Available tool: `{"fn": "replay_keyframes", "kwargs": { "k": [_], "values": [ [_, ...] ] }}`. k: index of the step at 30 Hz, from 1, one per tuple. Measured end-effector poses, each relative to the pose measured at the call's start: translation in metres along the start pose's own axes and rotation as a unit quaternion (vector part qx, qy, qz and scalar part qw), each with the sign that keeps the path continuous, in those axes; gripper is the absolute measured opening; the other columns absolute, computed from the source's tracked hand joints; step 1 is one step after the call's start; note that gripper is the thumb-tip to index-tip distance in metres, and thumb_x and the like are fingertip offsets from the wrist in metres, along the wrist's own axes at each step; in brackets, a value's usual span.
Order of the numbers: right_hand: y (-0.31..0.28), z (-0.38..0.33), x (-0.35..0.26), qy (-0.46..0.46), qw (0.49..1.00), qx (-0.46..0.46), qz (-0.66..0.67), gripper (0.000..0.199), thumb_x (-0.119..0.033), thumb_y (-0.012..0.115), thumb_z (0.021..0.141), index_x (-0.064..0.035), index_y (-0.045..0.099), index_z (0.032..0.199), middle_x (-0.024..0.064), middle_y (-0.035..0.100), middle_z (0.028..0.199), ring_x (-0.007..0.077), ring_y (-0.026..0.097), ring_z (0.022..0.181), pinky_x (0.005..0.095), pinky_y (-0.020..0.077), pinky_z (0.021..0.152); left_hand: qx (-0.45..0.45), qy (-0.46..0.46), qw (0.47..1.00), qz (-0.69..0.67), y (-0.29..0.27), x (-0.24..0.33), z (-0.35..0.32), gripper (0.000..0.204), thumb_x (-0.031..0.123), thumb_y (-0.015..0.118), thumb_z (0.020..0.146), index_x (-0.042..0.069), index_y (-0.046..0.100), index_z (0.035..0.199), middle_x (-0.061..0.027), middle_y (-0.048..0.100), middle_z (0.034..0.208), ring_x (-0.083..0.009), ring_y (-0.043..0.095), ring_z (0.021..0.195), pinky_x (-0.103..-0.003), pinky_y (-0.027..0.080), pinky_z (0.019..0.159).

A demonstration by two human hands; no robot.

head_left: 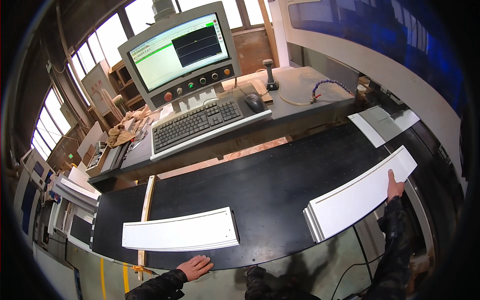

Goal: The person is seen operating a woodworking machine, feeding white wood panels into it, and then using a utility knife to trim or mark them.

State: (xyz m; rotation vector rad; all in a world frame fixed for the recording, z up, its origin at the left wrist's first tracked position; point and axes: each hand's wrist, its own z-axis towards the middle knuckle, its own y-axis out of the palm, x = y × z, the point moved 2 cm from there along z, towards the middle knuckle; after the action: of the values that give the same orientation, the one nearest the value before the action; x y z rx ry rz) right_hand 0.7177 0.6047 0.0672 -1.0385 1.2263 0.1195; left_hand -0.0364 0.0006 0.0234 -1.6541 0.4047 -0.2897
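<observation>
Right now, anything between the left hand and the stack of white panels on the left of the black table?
Nothing visible. The left hand rests flat on the near edge of the black machine table, and only bare table lies between it and the left stack of white flat panels.

Three lots of white panels lie on the black table: one stack at seven o'clock, one stack at four o'clock, one single panel at two o'clock. One monitor, one keyboard, one mouse, one joystick sit around twelve o'clock.
</observation>
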Motion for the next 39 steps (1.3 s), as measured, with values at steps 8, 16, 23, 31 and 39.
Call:
{"fn": "replay_keyframes", "kwargs": {
  "k": [8, 16, 23, 31, 39],
  "values": [
    [0.002, -0.005, -0.003, -0.062, 0.991, -0.030, 0.115, 0.076, -0.041, 0.086, 0.102, 0.0155, 0.065, 0.147, 0.0247, 0.073, 0.147, 0.0342, 0.071, 0.133, 0.0423, 0.0538, 0.112, 0.000, 0.000, 1.000, -0.018, 0.003, 0.001, -0.002, 0.059, 0.023, 0.065, 0.112, 0.014, 0.053, 0.168, -0.0190, 0.054, 0.164, -0.0405, 0.053, 0.153, -0.054, 0.044, 0.131],
    [0.004, 0.005, 0.006, -0.087, 0.984, -0.035, 0.148, 0.086, -0.048, 0.090, 0.096, 0.0186, 0.063, 0.144, 0.0292, 0.073, 0.145, 0.0391, 0.071, 0.132, 0.0442, 0.0544, 0.114, -0.005, 0.003, 1.000, -0.007, 0.007, -0.001, -0.005, 0.060, 0.023, 0.063, 0.113, 0.015, 0.050, 0.171, -0.0187, 0.052, 0.168, -0.0409, 0.050, 0.157, -0.055, 0.041, 0.133],
    [0.012, 0.023, 0.013, -0.127, 0.972, -0.029, 0.193, 0.083, -0.045, 0.091, 0.095, 0.0198, 0.067, 0.141, 0.0289, 0.074, 0.142, 0.0365, 0.071, 0.129, 0.0431, 0.0544, 0.113, -0.001, 0.001, 1.000, -0.031, 0.007, 0.000, -0.005, 0.062, 0.019, 0.060, 0.113, 0.014, 0.046, 0.173, -0.0206, 0.051, 0.170, -0.0419, 0.051, 0.157, -0.055, 0.041, 0.133],
    [-0.004, 0.021, 0.024, -0.095, 0.978, -0.033, 0.180, 0.060, -0.035, 0.091, 0.099, 0.0127, 0.077, 0.133, 0.0179, 0.083, 0.125, 0.0242, 0.077, 0.110, 0.0422, 0.0601, 0.100, 0.068, 0.010, 0.998, -0.006, -0.013, 0.011, 0.017, 0.044, 0.021, 0.066, 0.105, 0.011, 0.069, 0.148, -0.0199, 0.071, 0.142, -0.0413, 0.066, 0.137, -0.052, 0.056, 0.115],
    [0.004, 0.024, 0.030, -0.067, 0.962, 0.021, 0.265, 0.052, -0.017, 0.091, 0.097, 0.0139, 0.071, 0.134, 0.0212, 0.081, 0.130, 0.0292, 0.078, 0.115, 0.0414, 0.0608, 0.103, 0.098, 0.009, 0.995, -0.024, 0.023, 0.019, 0.018, 0.057, 0.015, 0.070, 0.103, 0.000, 0.060, 0.157, -0.0275, 0.055, 0.165, -0.0521, 0.047, 0.156, -0.062, 0.039, 0.132]
  ]
}}
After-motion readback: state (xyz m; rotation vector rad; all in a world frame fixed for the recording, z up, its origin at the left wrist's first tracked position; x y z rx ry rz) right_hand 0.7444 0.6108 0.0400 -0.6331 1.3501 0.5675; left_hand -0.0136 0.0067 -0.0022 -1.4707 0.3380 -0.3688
